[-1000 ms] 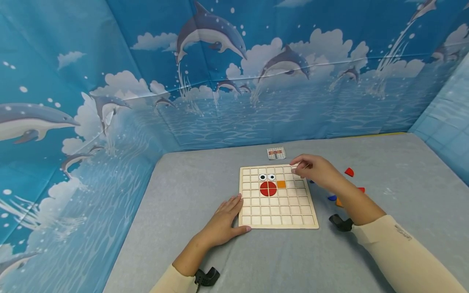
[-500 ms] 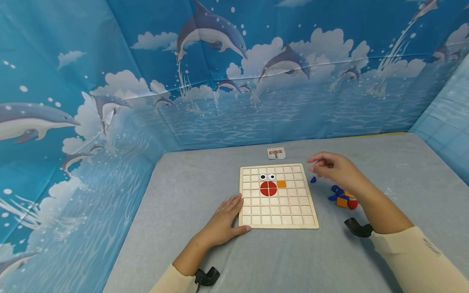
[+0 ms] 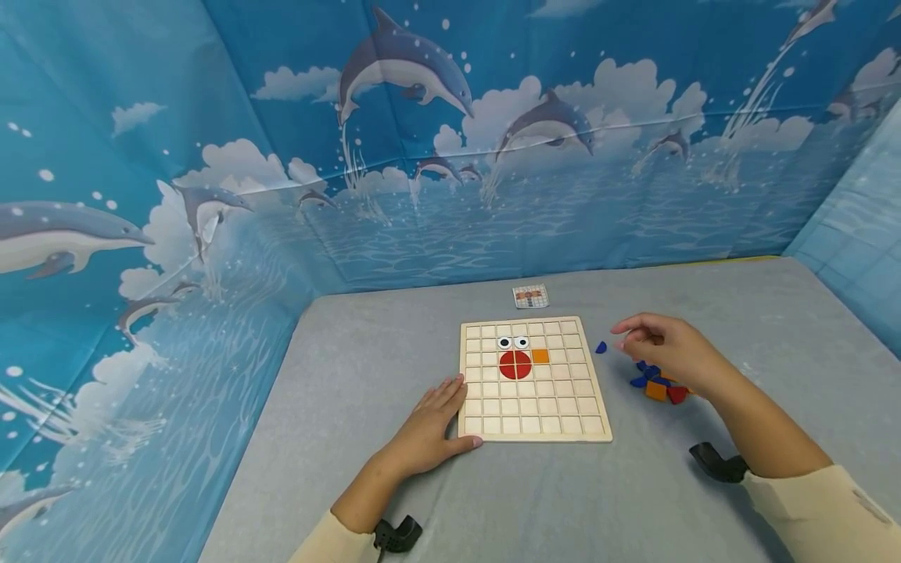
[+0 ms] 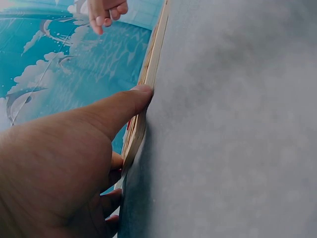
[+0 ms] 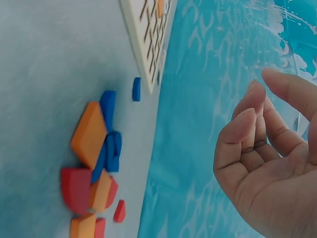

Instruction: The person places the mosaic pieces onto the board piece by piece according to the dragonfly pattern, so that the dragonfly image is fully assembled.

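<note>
A wooden grid board [image 3: 535,407] lies flat on the grey cloth. On it sit two eye pieces [image 3: 521,342], a red circle [image 3: 515,365] of quarter pieces and an orange square [image 3: 540,356]. My left hand [image 3: 429,430] rests at the board's near left corner, its thumb [image 4: 133,99] along the near edge and the fingers on the left side. Right of the board my right hand [image 3: 672,352] hovers over the table, fingers loosely bent; the right wrist view shows nothing between them. Below it is a pile of blue pieces [image 5: 109,106], orange pieces [image 5: 90,134] and red pieces [image 5: 77,191].
One blue piece [image 3: 601,347] lies apart, just right of the board. A small printed pattern card [image 3: 531,296] lies behind the board. A dolphin-print curtain [image 3: 422,219] stands along the table's back and left sides. Another red piece [image 5: 120,211] lies beside the pile.
My right hand has moved from above the board's far right corner rightward and toward me, over the loose pieces. A red piece that it hid is now visible in the pile. The left hand stays put.
</note>
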The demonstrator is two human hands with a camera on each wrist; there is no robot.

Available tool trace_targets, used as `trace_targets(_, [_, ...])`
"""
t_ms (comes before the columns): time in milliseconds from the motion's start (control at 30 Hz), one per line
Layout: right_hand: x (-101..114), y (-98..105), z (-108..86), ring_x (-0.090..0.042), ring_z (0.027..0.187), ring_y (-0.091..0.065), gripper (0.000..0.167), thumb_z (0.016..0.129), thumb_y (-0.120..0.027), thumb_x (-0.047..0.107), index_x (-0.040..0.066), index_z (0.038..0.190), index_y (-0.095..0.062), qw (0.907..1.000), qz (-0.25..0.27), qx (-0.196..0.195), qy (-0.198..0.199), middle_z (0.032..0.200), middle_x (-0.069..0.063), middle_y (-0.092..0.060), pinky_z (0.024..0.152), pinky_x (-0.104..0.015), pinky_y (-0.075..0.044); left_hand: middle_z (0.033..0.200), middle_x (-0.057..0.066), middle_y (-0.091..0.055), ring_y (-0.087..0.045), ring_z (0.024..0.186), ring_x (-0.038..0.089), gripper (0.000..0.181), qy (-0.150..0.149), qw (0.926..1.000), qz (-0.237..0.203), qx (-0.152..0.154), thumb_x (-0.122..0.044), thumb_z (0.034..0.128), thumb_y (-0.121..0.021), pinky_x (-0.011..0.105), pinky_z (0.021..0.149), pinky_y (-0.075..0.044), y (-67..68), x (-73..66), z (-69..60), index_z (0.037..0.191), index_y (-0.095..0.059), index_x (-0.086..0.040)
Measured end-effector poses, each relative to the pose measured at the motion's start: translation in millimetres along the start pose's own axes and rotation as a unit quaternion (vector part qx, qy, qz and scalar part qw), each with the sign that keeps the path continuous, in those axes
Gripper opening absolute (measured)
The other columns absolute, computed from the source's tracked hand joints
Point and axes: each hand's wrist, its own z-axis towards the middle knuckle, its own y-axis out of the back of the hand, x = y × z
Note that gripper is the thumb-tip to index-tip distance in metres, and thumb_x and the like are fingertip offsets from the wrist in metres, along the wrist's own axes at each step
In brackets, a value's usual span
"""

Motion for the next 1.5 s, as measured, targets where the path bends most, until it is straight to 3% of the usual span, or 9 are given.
trace_targets(167, [-8.2, 1.1, -6.4, -0.025, 0.081, -0.059, 0.043, 0.101, -0.062, 0.034, 0.006, 0.134, -0.059, 0.9997, -0.022, 0.003, -0.005, 0.11, -0.016, -0.065, 0.063, -0.031, -0.052, 0.171, -0.001, -0.014, -0.013, 0.159, 0.021, 0.093, -0.001, 1.0, 0.0, -0.002, -0.054, 0.0925, -0.067, 0.047, 0.13, -0.015, 0.0, 0.5, -0.8, 0.161, -0.024, -0.009])
trace_targets(567, [-29.8, -1.7, -14.6, -0.018, 0.084, -0.06, 0.039, 0.097, -0.068, 0.028, 0.004, 0.128, -0.063, 0.9978, -0.064, 0.014, -0.009, 0.099, -0.007, -0.065, 0.065, -0.028, -0.054, 0.171, -0.001, -0.014, -0.012, 0.16, 0.021, 0.093, 0.002, 1.0, 0.004, 0.001, -0.055, 0.0927, -0.067, 0.047, 0.13, -0.015, -0.1, 1.3, -1.3, 0.161, -0.024, -0.01])
trace_targets(1033, [-56.5, 0.8, -22.1, -0.012, 0.077, -0.057, 0.041, 0.094, -0.071, 0.022, -0.001, 0.127, -0.064, 0.9966, -0.056, 0.058, -0.016, 0.096, -0.006, -0.062, 0.064, -0.027, -0.053, 0.171, -0.002, -0.014, -0.012, 0.16, 0.021, 0.092, 0.006, 1.0, -0.002, 0.002, -0.054, 0.0929, -0.067, 0.047, 0.13, -0.015, -0.1, 0.3, -1.2, 0.161, -0.025, -0.01])
trace_targets(1500, [-70.4, 2.3, -21.9, -0.02, 0.081, -0.052, 0.038, 0.091, -0.074, 0.018, -0.002, 0.122, -0.065, 0.9937, -0.075, 0.062, -0.056, 0.09, -0.006, -0.058, 0.06, -0.025, -0.048, 0.171, -0.001, -0.015, -0.013, 0.16, 0.021, 0.092, 0.003, 1.0, -0.003, 0.003, -0.054, 0.0929, -0.067, 0.048, 0.13, -0.015, 0.3, -0.7, -1.1, 0.162, -0.024, -0.01])
